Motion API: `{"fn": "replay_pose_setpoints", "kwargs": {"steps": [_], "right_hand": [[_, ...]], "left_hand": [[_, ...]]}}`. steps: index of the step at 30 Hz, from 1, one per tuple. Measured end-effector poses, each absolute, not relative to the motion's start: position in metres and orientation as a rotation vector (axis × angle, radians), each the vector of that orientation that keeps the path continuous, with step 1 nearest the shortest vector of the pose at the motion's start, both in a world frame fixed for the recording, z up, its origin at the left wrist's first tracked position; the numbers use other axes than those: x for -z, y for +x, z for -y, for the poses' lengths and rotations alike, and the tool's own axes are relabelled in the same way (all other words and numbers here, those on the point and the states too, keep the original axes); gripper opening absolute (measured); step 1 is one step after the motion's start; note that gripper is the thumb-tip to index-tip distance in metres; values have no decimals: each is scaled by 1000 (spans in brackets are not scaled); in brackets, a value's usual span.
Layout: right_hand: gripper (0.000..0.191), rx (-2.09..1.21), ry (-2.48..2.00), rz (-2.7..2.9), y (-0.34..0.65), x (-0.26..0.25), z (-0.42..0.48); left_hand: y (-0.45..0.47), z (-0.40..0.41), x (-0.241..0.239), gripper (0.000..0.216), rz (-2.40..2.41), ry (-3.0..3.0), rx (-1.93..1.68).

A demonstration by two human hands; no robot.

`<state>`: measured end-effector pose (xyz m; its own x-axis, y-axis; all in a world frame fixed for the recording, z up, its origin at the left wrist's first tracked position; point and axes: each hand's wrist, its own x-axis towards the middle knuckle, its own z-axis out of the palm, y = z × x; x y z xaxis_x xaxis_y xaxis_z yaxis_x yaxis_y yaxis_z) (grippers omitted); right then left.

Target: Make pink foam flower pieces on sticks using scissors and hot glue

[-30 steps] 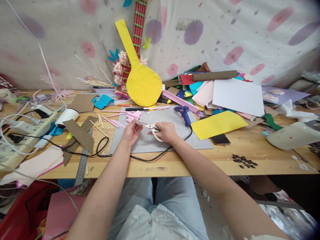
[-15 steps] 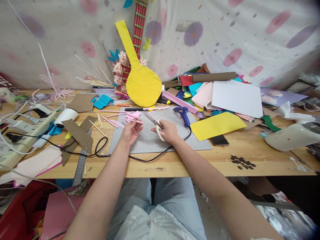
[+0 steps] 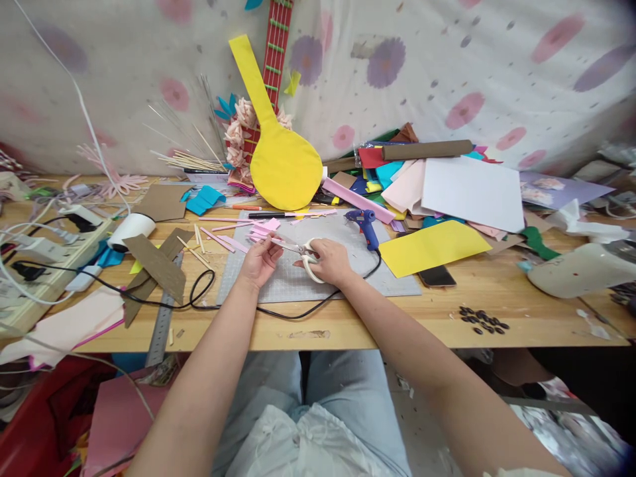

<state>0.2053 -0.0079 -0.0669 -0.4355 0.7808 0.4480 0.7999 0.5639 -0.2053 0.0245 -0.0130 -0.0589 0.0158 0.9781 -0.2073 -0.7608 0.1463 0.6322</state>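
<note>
My left hand (image 3: 260, 262) pinches a narrow pink strip (image 3: 265, 240) between thumb and fingers, over the grey cutting mat (image 3: 298, 291). In my right hand (image 3: 328, 261) are white-handled scissors (image 3: 309, 265), their blades pointing left and reaching the strip at my left fingertips. Whether the blades have closed on the strip I cannot tell. Just behind my left hand lie more pink pieces (image 3: 265, 228) on the mat. A blue glue gun (image 3: 366, 228) rests on the mat's right part, its black cable (image 3: 298, 318) running in front of my hands.
A yellow banjo-shaped piece (image 3: 287, 169) leans at the back against a red-necked, flower-trimmed instrument. Yellow sheet (image 3: 434, 248), phone (image 3: 437, 277) and black oval beads (image 3: 483, 320) lie to the right. Brown strips (image 3: 156, 265), a steel ruler (image 3: 161, 328) and a power strip (image 3: 94, 238) occupy the left.
My right hand has turned the scissors so the blades swing down and left, from pointing up and away to meeting the pink strip. My left hand has stayed nearly in place.
</note>
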Motion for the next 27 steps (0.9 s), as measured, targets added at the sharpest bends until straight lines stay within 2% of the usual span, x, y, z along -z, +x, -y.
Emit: {"fn": "replay_pose_setpoints", "kwargs": {"steps": [9,18,27], "right_hand": [[43,94,-1305,2265,201,68,9],[41,32,-1377,2184,204,69,7],[41,42,-1202,2266,201,67,8]], "left_hand": [[25,13,58,26,-691,280,-1403],[26,15,53,25,-690,309,-1377],[25,14,56,27,-632,319,-1409]]}}
